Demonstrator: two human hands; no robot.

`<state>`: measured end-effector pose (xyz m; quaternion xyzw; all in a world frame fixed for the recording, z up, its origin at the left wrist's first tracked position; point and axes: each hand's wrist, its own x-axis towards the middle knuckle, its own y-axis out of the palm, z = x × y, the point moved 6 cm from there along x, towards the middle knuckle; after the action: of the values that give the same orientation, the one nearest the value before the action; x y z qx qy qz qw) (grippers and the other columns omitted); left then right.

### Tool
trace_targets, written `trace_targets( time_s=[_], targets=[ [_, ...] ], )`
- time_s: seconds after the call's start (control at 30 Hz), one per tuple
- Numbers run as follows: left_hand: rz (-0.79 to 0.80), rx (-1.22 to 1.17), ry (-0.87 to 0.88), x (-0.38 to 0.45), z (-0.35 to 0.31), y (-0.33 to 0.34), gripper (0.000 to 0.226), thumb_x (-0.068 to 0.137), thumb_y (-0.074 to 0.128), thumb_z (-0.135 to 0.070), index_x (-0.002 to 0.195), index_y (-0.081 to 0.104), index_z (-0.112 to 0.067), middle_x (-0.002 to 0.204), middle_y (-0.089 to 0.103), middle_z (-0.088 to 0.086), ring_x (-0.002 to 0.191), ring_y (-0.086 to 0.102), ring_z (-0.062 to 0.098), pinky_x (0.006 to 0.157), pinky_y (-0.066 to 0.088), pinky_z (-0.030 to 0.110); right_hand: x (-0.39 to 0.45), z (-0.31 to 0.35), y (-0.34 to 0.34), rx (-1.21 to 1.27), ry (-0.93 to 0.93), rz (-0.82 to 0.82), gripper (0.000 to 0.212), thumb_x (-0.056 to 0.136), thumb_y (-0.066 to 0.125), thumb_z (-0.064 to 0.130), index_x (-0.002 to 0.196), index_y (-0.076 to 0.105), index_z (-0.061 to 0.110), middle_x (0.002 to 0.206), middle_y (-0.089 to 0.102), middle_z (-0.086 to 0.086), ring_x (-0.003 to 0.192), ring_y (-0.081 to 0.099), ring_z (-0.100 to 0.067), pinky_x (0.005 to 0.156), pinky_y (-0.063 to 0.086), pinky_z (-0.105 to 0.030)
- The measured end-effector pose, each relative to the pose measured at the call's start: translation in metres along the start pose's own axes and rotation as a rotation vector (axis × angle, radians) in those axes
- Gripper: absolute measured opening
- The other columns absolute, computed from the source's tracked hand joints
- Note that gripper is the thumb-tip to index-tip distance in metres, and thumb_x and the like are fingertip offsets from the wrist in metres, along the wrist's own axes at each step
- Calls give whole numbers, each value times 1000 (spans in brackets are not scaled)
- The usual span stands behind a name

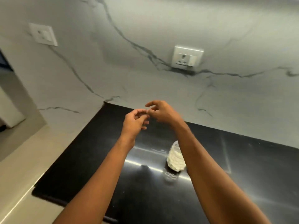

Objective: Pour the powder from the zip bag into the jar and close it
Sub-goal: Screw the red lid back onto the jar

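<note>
Neither grip holds anything: my left hand (135, 122) and right hand (161, 113) hang released above the far edge of the black desk (80, 167), fingertips nearly meeting, fingers loosely curled. Nearer me, partly behind my right forearm, lies the zip bag (175, 157) with white powder inside, on the desk. Just in front of it sits something small and clear (169, 175), perhaps the jar; I cannot tell. Pouring hasn't begun, I judge. Next I must reach down, take the bag and open its seal.
</note>
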<state>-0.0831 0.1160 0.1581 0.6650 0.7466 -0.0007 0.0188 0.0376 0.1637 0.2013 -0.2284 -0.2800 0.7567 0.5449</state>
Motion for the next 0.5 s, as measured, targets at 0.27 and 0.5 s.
trace_targets(
  time_s=[0.27,0.5],
  targets=[
    [332,139,46,-18,41,91,48,88,62,5,128,59,-21,122,68,4,117,63,24,93,56,38,-72,-75,-60,-7,120,-229,35,90,61,16,125,59,19,114,67,-7,97,64,-17,86,54,-31],
    [562,290,57,-23,112,119,128,60,95,-36,154,9,-50,164,17,-16,146,19,5,118,22,36,-126,-153,-56,-34,316,-339,68,79,64,1,140,43,23,145,45,-5,132,44,-22,98,40,-25]
  ],
)
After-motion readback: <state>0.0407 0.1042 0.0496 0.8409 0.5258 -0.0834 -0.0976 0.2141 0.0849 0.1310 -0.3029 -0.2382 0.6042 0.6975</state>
